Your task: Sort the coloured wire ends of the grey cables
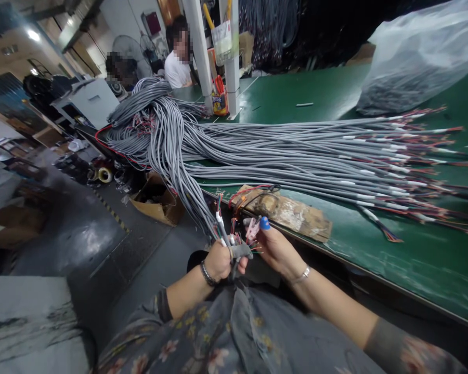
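Observation:
My left hand [219,261] is closed around a bunch of grey cables [195,200] near their ends, with a grey cover on one finger. Thin coloured wires [255,248] fan out beyond that grip, and one cable end with a white sleeve [219,217] sticks up. Close by on the right, my right hand [275,246] is pinched, with a blue cover on its thumb. A small pink piece [252,229], possibly a plastic clip, shows at its fingertips; its exact kind is unclear.
Many grey cables [276,150] lie along the green table [374,259], their stripped ends at the right. A worn wooden block [296,213] sits at the edge. Behind are a plastic bag [421,62] and white posts [200,52]. An open carton [158,200] stands below; two people are beyond.

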The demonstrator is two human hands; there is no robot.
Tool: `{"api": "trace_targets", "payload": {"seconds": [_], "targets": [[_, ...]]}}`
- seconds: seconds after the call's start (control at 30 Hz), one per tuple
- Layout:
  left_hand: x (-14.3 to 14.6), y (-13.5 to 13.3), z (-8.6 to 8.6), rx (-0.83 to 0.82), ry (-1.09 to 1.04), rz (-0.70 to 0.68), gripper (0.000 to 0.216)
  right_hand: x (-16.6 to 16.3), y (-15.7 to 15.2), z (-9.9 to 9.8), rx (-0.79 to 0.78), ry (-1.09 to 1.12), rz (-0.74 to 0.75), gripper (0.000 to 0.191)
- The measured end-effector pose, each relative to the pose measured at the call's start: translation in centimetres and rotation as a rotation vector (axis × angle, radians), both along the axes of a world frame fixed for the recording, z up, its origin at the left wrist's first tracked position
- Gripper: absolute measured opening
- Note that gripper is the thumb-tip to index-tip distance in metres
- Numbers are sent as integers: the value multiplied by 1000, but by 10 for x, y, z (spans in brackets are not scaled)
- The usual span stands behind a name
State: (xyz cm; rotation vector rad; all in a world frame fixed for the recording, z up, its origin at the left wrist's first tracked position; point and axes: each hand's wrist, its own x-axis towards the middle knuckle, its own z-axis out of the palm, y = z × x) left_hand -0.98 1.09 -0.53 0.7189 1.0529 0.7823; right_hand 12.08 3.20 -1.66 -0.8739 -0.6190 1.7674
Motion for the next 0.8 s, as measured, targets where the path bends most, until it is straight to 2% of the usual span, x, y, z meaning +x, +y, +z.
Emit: {"api": "trace_targets", "payload": {"seconds": [0.17, 0.4, 0.6, 0.8], "targets": [[-1, -1, -1, 14, 12, -2, 38, 0, -1, 1, -43, 42, -24, 46], [-1, -14, 4, 31, 26, 30, 41, 6, -2, -1, -88, 100, 98, 52], [-5, -11, 3, 40, -8, 38, 41, 8, -4, 1, -8, 67, 73, 34], [-6, 3, 6, 19, -59, 13, 40, 5, -7, 1, 39, -31, 48, 42]]}}
